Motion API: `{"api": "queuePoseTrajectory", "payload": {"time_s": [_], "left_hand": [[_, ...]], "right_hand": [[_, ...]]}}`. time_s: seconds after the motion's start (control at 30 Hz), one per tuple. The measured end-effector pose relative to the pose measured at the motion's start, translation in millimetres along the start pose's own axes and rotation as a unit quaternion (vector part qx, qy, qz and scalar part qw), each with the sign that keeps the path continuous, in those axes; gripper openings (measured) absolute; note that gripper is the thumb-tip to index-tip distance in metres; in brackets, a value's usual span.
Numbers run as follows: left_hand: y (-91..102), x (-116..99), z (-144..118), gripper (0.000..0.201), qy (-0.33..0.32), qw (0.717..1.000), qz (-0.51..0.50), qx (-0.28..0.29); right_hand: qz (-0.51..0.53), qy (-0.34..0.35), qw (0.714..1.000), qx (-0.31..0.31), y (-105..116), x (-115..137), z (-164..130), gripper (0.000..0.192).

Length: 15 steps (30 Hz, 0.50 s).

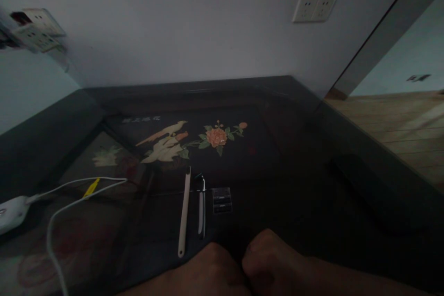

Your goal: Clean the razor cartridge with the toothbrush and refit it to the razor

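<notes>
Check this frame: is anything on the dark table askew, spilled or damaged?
Nothing stands out. The cream stick, the dark tool and the small clear box lie neatly side by side, beyond the closed left hand and right hand. No spill shows.

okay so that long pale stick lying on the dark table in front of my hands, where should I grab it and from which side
Probably pinch the near, rounded end of the pale stick, coming from above. It lies flat on the table, lengthwise away from you, that end just ahead of your left hand. Come from its left side: the dark tool lies close on its right.

Bare forearms (347, 282), no sleeves.
</notes>
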<state>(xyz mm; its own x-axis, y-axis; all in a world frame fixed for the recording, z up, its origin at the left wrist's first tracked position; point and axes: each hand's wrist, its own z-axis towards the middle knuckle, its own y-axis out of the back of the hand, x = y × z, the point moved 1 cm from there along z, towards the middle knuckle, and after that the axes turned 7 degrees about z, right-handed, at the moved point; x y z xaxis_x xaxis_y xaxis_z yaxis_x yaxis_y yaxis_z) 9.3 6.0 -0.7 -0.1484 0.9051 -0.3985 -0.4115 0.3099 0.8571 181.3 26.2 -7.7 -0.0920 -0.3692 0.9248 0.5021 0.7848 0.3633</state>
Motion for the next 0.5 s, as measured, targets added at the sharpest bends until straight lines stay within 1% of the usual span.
{"api": "queuePoseTrajectory", "payload": {"time_s": [0.07,0.13,0.27,0.4,0.5], "left_hand": [[-1.2,1.5,-0.4,0.033,-0.003,1.0,-0.001,0.001],[-2.2,2.3,-0.8,0.032,-0.003,1.0,0.006,0.016],[-3.3,1.2,-2.2,0.031,0.001,0.999,-0.008,0.035],[-3.7,-1.5,-3.5,0.03,0.027,0.998,0.035,0.036],[-3.6,-0.7,-3.2,0.027,0.033,0.998,0.018,0.042]], "right_hand": [[0.009,-0.001,1.0,-0.004,0.3,0.3,-0.4,0.032],[0.008,-0.004,1.0,-0.002,1.0,1.5,-0.4,0.033],[-0.014,-0.032,0.999,0.025,2.5,3.5,1.0,0.036],[-0.016,-0.027,0.999,0.01,3.4,4.5,1.5,0.036],[-0.018,-0.027,0.999,0.006,2.8,3.5,1.3,0.036]]}}
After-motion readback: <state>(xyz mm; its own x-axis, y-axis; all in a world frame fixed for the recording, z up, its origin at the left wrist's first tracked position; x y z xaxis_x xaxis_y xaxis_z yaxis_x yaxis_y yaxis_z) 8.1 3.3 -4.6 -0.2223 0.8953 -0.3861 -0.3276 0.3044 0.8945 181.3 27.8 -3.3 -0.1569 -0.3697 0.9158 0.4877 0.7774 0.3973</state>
